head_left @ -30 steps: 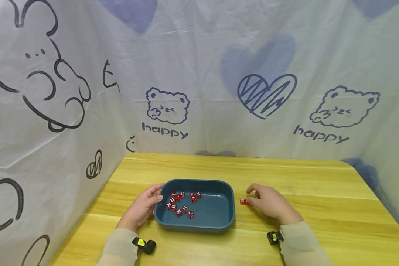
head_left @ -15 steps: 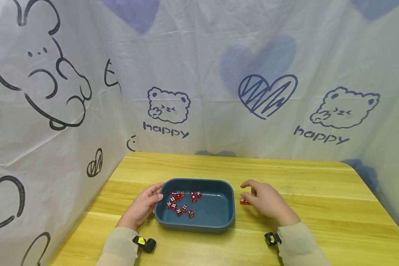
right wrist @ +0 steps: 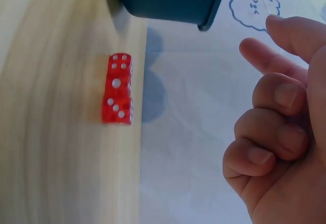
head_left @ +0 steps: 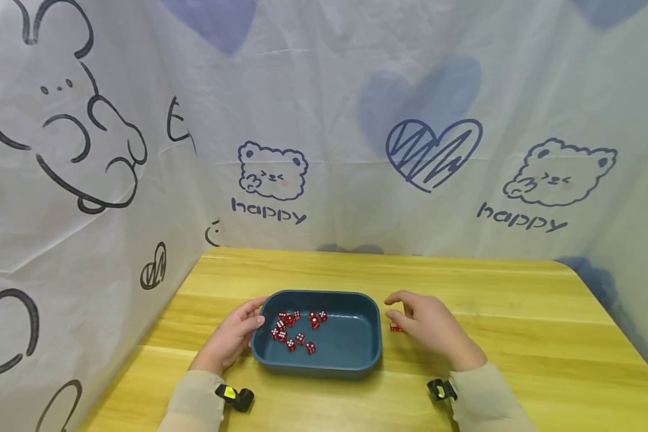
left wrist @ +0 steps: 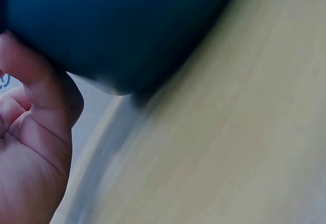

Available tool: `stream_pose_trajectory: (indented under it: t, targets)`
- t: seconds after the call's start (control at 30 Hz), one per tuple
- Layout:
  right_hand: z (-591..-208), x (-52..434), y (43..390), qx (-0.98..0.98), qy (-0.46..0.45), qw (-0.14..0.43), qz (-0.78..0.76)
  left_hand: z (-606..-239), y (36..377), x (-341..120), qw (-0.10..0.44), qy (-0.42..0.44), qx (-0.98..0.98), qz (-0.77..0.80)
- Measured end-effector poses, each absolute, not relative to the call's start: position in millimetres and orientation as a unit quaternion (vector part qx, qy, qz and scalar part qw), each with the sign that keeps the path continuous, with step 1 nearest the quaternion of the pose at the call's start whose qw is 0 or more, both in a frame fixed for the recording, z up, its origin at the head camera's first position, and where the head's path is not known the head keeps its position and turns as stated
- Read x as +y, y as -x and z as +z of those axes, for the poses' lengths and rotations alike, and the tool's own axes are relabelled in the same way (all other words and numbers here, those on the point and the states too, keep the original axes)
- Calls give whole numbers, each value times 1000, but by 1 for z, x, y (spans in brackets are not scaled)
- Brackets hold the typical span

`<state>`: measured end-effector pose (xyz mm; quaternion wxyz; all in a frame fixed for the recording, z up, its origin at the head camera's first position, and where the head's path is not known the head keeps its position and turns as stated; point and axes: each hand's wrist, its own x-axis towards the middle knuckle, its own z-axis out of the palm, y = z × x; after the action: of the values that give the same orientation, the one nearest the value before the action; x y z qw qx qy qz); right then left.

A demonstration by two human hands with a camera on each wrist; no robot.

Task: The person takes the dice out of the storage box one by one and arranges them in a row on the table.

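A dark teal rectangular box [head_left: 351, 342] rests on the table, with several red dice [head_left: 290, 344] lying mostly in its left half. My left hand [head_left: 229, 336] grips the box's left end, thumb at the rim and fingers along the outside wall. In the right wrist view, three red dice in a row [right wrist: 117, 89] sit side by side on the table, right of the box. Over this row hovers my right hand [head_left: 434, 327], thumb and index finger apart, the other fingers curled in, holding nothing. It hides part of the row in the head view.
The yellow wood-grain table [head_left: 529, 324] ends at the back against a white cloth [head_left: 345, 198] with printed bears and hearts. Another cloth side [head_left: 113, 240] rises at the left. Black wrist cameras sit at both cuffs.
My right hand has moved slightly left toward the box, its thumb and index finger spreading apart. The left hand, the box and the dice stay in place.
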<state>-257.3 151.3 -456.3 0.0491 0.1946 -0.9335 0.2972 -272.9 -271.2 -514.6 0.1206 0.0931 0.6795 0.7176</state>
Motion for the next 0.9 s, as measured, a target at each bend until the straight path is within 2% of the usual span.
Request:
stream_pose_trajectory:
  t: [0.67,0.9]
  targets:
    - [-444,100,253,-921,-270,25,278,-514,269,-271,127,-96,680,716]
    - [-444,82,255,-920,-288,-13,264,-512,272,-271,124,-95,681,715]
